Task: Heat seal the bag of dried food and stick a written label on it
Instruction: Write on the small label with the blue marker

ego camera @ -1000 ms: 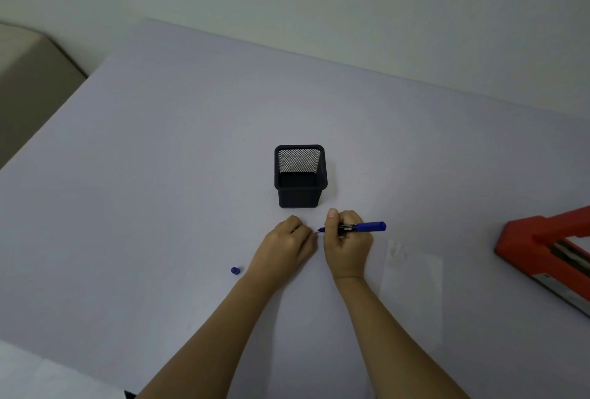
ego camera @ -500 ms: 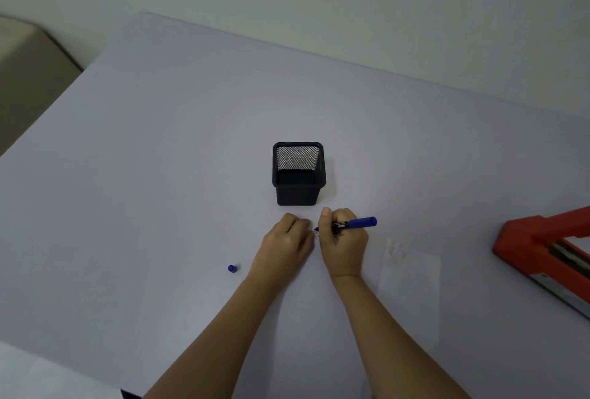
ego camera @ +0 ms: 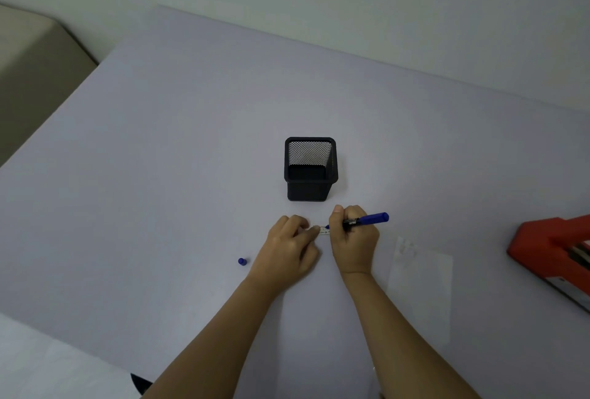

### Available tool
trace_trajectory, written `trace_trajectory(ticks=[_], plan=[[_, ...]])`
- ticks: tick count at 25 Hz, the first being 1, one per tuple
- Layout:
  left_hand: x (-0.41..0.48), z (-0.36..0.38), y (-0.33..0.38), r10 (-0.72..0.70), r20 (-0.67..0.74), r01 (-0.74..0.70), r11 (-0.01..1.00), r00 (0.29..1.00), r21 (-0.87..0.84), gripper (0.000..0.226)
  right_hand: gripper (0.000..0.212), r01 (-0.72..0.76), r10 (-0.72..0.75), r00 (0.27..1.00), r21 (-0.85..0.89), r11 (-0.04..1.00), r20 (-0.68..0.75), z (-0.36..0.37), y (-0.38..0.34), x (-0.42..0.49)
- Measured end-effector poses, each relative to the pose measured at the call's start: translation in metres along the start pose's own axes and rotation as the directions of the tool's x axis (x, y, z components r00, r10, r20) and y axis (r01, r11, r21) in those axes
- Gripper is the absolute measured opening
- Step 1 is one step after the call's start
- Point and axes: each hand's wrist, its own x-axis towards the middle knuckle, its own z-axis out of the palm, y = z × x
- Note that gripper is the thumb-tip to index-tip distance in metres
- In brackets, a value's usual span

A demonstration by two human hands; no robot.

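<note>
My right hand (ego camera: pixel 352 239) grips a blue marker (ego camera: pixel 367 219) with its tip down on a small white label (ego camera: pixel 323 230) lying on the table. My left hand (ego camera: pixel 289 250) rests beside it, fingertips pressing the label's left end flat. The marker's blue cap (ego camera: pixel 242 261) lies loose on the table left of my left hand. A clear plastic bag (ego camera: pixel 421 274) lies flat to the right of my right forearm; its contents are hard to make out. The red heat sealer (ego camera: pixel 552 251) sits at the right edge, partly cut off.
A black mesh pen holder (ego camera: pixel 310 168) stands just beyond my hands. The pale lilac table (ego camera: pixel 159 175) stretches wide to the left and back. A white sheet (ego camera: pixel 38 366) covers the near left corner. A beige object (ego camera: pixel 28 57) stands off the table's left side.
My hands have stayed in the same place over the label. The marker has shifted slightly while its tip stays on the label, and my left fingers uncover a bit more of it.
</note>
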Motion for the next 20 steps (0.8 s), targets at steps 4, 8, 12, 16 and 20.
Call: trace_trajectory(ticks=[4, 8, 12, 16, 20], plan=[[-0.005, -0.001, -0.006, 0.019, 0.04, -0.022, 0.997, 0.999, 0.079, 0.036, 0.041, 0.025, -0.025, 1.0, -0.001, 1.0, 0.012, 0.0, -0.001, 0.0], [-0.009, -0.008, -0.006, 0.024, 0.108, -0.044, 0.979, 0.994, 0.197, 0.041, 0.041, 0.018, -0.018, 1.0, 0.021, 1.0, 0.01, -0.001, 0.0, 0.0], [-0.012, -0.012, -0.007, -0.004, 0.143, -0.031, 0.97, 0.99, 0.241, 0.042, 0.041, 0.038, -0.039, 0.999, 0.036, 0.999, 0.034, 0.0, 0.0, -0.002], [-0.011, -0.013, -0.007, -0.02, 0.177, -0.022, 0.973, 0.984, 0.231, 0.043, 0.04, 0.036, -0.037, 0.999, 0.034, 0.999, 0.038, 0.0, 0.0, -0.001], [-0.011, -0.015, -0.006, -0.031, 0.195, -0.014, 0.975, 0.98, 0.224, 0.044, 0.039, 0.041, -0.042, 0.998, 0.029, 0.999, 0.046, 0.0, -0.001, -0.002]])
